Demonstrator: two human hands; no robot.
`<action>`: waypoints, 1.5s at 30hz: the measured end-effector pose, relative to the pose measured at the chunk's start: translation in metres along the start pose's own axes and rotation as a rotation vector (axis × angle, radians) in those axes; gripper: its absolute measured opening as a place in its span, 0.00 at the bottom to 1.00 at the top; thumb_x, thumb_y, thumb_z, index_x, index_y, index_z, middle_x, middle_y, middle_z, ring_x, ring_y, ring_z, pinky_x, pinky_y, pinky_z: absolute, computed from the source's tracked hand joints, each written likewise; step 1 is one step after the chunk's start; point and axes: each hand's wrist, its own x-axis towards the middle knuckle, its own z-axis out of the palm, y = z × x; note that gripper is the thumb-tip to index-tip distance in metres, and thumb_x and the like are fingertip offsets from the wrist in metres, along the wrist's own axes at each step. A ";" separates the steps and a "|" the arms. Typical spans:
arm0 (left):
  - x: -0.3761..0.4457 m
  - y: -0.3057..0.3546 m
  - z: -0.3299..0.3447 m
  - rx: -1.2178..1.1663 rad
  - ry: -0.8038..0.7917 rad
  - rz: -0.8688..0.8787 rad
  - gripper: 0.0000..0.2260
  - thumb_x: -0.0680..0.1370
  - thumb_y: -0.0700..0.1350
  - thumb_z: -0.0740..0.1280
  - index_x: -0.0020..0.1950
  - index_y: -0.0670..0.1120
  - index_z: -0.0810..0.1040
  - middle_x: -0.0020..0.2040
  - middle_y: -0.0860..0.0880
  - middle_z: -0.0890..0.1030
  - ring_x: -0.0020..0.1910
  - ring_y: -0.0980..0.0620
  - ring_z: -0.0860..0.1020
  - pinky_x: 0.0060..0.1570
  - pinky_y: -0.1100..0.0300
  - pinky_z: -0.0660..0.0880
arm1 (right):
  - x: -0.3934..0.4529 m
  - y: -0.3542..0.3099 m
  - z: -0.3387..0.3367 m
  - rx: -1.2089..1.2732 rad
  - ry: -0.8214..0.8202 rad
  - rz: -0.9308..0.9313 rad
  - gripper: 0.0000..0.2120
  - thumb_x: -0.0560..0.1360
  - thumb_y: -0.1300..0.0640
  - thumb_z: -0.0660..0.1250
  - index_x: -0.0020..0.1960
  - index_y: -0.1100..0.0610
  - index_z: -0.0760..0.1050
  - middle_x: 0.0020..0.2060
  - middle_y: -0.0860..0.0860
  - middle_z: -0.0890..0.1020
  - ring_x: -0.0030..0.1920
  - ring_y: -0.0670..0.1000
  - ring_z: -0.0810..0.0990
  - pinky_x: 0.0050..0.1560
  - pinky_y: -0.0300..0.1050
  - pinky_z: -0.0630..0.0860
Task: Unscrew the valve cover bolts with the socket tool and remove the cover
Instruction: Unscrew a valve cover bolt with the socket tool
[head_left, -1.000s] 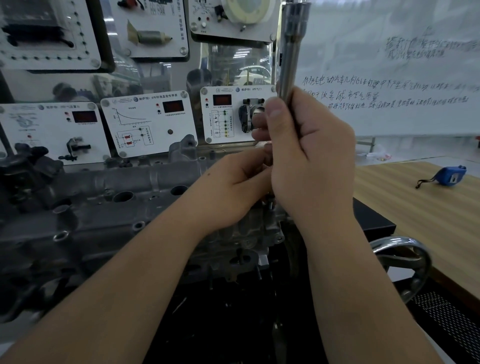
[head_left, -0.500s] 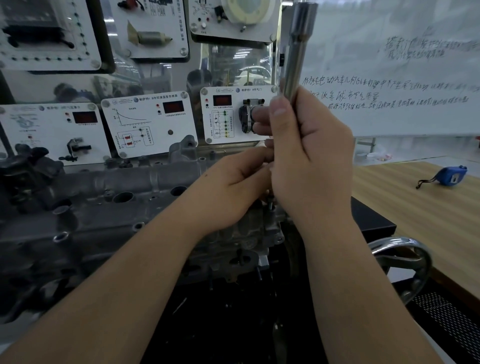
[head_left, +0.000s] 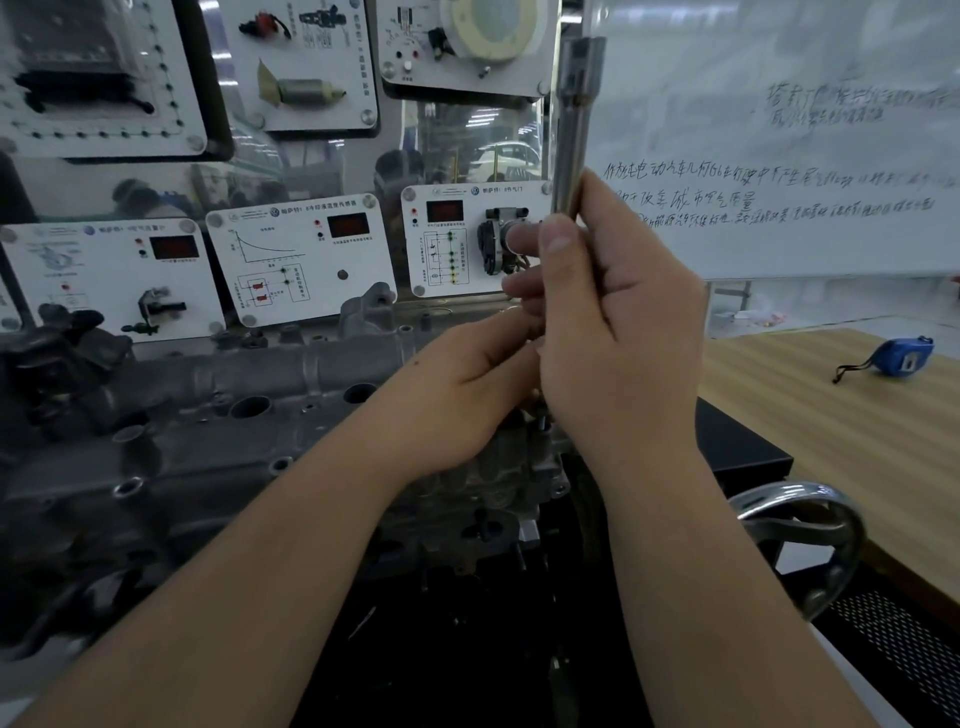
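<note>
The socket tool (head_left: 574, 130) stands nearly upright, its shaft gripped in the right hand (head_left: 618, 332), fingers curled round it and thumb laid up along the metal. The left hand (head_left: 467, 384) meets it from eight o'clock, fingertips hidden behind the right hand, so its grip cannot be told. Beneath both lies the grey valve cover (head_left: 208, 415), stretching to nine o'clock. At three o'clock a blue tape measure (head_left: 901, 356) sits on the wooden table (head_left: 857, 441).
</note>
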 end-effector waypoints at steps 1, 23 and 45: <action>0.000 0.000 0.000 -0.002 0.002 0.000 0.11 0.82 0.53 0.61 0.56 0.52 0.81 0.48 0.47 0.85 0.48 0.43 0.83 0.51 0.39 0.79 | 0.000 0.000 0.001 0.023 0.013 0.004 0.19 0.84 0.57 0.60 0.73 0.60 0.73 0.46 0.45 0.85 0.42 0.45 0.85 0.44 0.42 0.82; 0.004 -0.004 0.001 -0.028 0.016 0.010 0.14 0.81 0.52 0.63 0.60 0.44 0.80 0.53 0.35 0.83 0.52 0.32 0.80 0.52 0.32 0.78 | 0.000 -0.001 0.000 0.042 0.085 -0.006 0.08 0.82 0.55 0.65 0.54 0.53 0.83 0.38 0.44 0.83 0.41 0.48 0.84 0.41 0.50 0.81; 0.003 -0.002 0.001 -0.040 0.028 0.018 0.11 0.78 0.53 0.66 0.54 0.49 0.82 0.49 0.40 0.85 0.49 0.29 0.81 0.50 0.29 0.77 | 0.002 -0.004 -0.002 0.036 0.018 0.012 0.15 0.83 0.52 0.64 0.65 0.58 0.77 0.42 0.44 0.83 0.42 0.48 0.84 0.43 0.52 0.82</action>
